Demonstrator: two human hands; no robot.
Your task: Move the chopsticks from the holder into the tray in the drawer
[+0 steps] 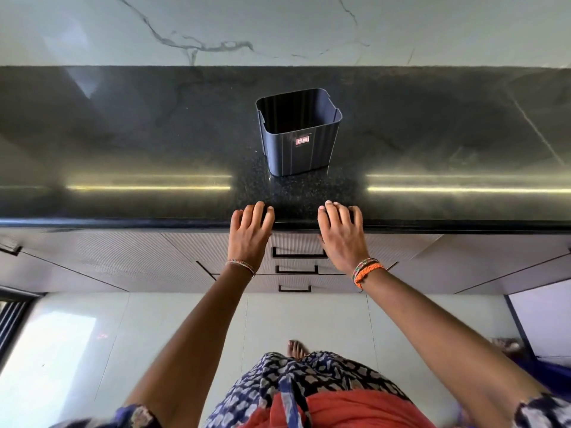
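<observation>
A dark blue square holder with a small red label stands upright on the black granite counter. Its inside looks empty; no chopsticks show anywhere. My left hand and my right hand rest palm-down on the counter's front edge, fingers spread, holding nothing, a little in front of the holder. Between my wrists, under the counter, is a stack of three shut drawers with black handles; the top drawer is closed, so the tray is hidden.
A pale marble wall rises behind the counter. Cabinet doors flank the drawers. The light tiled floor lies below, with my foot on it.
</observation>
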